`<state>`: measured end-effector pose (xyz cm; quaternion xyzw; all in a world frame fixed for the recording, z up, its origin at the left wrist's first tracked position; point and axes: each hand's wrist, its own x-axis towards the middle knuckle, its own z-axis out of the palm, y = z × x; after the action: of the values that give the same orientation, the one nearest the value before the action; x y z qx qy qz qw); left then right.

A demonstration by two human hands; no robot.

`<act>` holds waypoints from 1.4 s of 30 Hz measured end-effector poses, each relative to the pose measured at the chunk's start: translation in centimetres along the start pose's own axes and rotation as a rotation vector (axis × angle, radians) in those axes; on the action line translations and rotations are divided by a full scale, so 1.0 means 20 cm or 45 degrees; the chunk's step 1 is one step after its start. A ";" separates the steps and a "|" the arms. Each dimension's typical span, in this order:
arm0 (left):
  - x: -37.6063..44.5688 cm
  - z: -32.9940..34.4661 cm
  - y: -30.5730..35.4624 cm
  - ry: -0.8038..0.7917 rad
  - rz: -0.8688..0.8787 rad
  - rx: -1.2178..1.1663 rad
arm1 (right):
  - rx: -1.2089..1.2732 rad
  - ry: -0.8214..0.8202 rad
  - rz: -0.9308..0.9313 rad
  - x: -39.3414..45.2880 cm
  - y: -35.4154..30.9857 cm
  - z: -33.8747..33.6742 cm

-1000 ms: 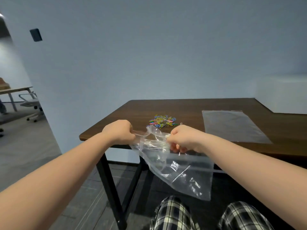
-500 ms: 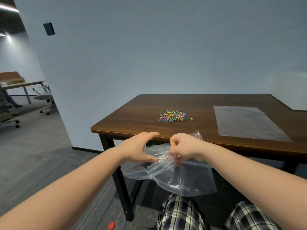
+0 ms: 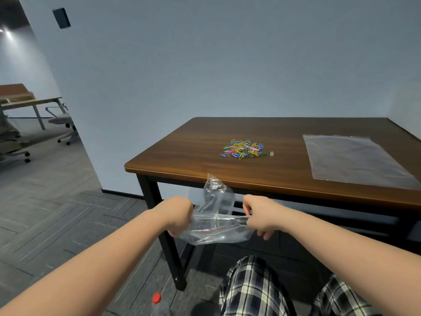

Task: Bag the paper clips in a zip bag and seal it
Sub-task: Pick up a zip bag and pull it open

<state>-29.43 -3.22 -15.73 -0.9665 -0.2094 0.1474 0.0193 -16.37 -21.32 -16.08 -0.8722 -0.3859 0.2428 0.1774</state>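
A clear zip bag (image 3: 218,221) is stretched crumpled between my hands, in the air below the table's front edge and above my lap. My left hand (image 3: 176,214) grips its left end and my right hand (image 3: 258,215) pinches its right end; one corner of the bag sticks upward. A heap of coloured paper clips (image 3: 243,149) lies on the brown table (image 3: 193,153), with a single white clip (image 3: 271,153) just to its right. The bag looks empty.
A second clear bag (image 3: 355,158) lies flat on the table's right side. A bottle with a red cap (image 3: 156,299) stands on the floor by my left arm. The black table leg (image 3: 164,233) is behind my left hand. Office chairs stand far left.
My hands have dropped lower and moved apart, pulling the bag taut between them. My left hand, open half a second ago, has closed on the bag's left end.
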 end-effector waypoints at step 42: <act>0.29 -0.05 0.24 -0.209 -0.118 -0.599 | -0.262 0.415 -0.234 0.17 0.08 0.03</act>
<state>-22.25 -5.13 -16.85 -0.9185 -0.2831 0.1714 -0.2165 -13.77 -19.67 -18.23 -0.8745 -0.4528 0.0405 0.1689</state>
